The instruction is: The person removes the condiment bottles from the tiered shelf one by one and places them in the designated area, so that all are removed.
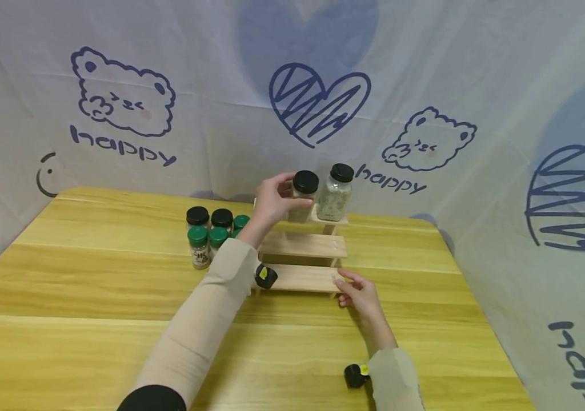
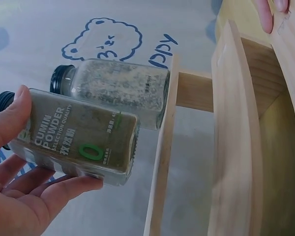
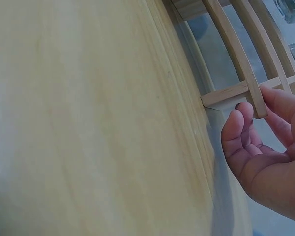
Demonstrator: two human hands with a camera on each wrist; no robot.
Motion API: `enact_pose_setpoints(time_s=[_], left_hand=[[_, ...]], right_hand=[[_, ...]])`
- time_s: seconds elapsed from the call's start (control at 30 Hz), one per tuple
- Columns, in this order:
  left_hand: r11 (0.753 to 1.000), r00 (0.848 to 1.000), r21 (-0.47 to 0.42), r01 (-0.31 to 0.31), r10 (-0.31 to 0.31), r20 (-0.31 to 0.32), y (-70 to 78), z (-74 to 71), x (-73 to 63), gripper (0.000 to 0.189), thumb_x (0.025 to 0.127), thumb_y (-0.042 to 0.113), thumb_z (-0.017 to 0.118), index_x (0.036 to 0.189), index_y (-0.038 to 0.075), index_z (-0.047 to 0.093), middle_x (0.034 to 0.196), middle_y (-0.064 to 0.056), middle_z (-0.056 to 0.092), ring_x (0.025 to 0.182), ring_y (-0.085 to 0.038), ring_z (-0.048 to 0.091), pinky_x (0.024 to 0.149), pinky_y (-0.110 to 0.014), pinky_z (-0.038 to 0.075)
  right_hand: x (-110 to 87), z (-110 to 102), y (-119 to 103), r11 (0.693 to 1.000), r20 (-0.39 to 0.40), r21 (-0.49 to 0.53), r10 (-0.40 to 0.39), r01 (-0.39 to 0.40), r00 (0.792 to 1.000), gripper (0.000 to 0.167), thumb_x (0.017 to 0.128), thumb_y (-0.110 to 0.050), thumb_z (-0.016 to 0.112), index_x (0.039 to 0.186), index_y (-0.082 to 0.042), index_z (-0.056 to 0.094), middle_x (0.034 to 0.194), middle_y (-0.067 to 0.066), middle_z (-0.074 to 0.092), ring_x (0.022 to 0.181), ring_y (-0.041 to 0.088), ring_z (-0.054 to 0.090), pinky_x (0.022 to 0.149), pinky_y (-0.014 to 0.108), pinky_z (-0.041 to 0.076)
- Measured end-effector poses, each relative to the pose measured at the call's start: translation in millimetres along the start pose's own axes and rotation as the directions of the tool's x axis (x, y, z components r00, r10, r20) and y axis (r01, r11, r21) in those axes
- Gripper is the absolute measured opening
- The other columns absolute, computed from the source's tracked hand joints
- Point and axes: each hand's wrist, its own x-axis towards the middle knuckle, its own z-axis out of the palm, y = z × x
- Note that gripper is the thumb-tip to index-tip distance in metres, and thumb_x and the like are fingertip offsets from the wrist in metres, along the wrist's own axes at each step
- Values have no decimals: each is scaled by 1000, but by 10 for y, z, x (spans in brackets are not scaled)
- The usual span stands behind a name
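My left hand (image 1: 273,202) grips a black-lidded glass jar of cumin powder (image 2: 83,137), its label reading "CUMIN POWDER". In the left wrist view, a gap separates the jar's base from the top board of a three-step wooden rack (image 1: 303,244). Beside it, a second black-lidded jar (image 1: 335,197) with pale green-grey contents stands upright on the right end of that top board. At the lowest board's right end, my right hand (image 1: 361,294) pinches the rack's edge (image 3: 258,101) between thumb and fingers.
Left of the rack, several jars stand grouped on the wooden table (image 1: 107,274), with black lids (image 1: 197,215) behind and green lids (image 1: 197,235) in front. My left forearm partly covers this group. A printed cloth (image 1: 210,74) hangs behind the table.
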Motion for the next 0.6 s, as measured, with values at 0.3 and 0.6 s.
enact_pose_setpoints(time_s=[0.3, 0.6], left_hand=[[998, 1000, -66, -15, 16, 16, -61, -10, -150, 61, 69, 11, 78, 124, 9, 52, 117, -9, 57, 104, -21, 54, 88, -29, 44], [997, 999, -62, -45, 47, 22, -95, -29, -310, 59, 70, 10, 77, 123, 6, 52, 116, -12, 57, 103, -23, 55, 88, -31, 44]], right_hand=[[-11, -2, -19, 1000, 2, -6, 2, -2, 1000, 36, 85, 0, 59, 119, 6, 52, 72, 3, 60, 47, 9, 52, 45, 19, 48], [-17, -1, -11, 1000, 2, 4, 11, -11, 1000, 36, 85, 0, 57, 120, 6, 52, 70, 2, 60, 45, 9, 51, 44, 19, 47]])
